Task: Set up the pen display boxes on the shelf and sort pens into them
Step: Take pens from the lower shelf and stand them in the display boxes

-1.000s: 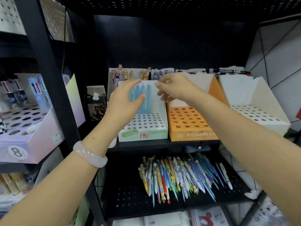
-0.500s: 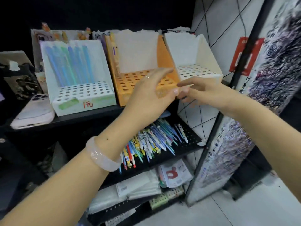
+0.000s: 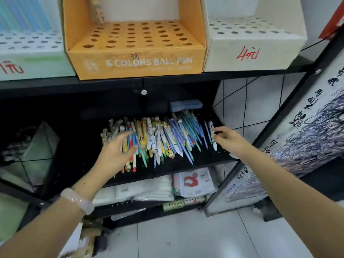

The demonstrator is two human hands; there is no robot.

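Upper shelf (image 3: 167,81): three pen display boxes side by side, walls touching. Left one, white box with green stripe (image 3: 31,60), red handwritten mark on its front, partly cut off by the frame edge. Middle, orange box (image 3: 137,62), printed "6 COLORS BALL PEN", its hole grid showing no pens. Right, white box (image 3: 249,54), red handwritten mark on front, its holes likewise showing no pens.

Lower shelf (image 3: 204,159), black perforated: loose pile of pens (image 3: 158,140), mixed colours, lying roughly parallel, tips toward the viewer.

Left hand (image 3: 117,151) over the left part of the pile, fingers spread wide and fairly straight, holding nothing; contact with the pens cannot be told. Pale bangle (image 3: 77,201) on that wrist.

Right hand (image 3: 228,139) at the pile's right edge, fingers curled narrow at a white pen (image 3: 213,140); whether they actually pinch it cannot be told.

Papers and packets (image 3: 158,189) stacked on the shelf beneath.
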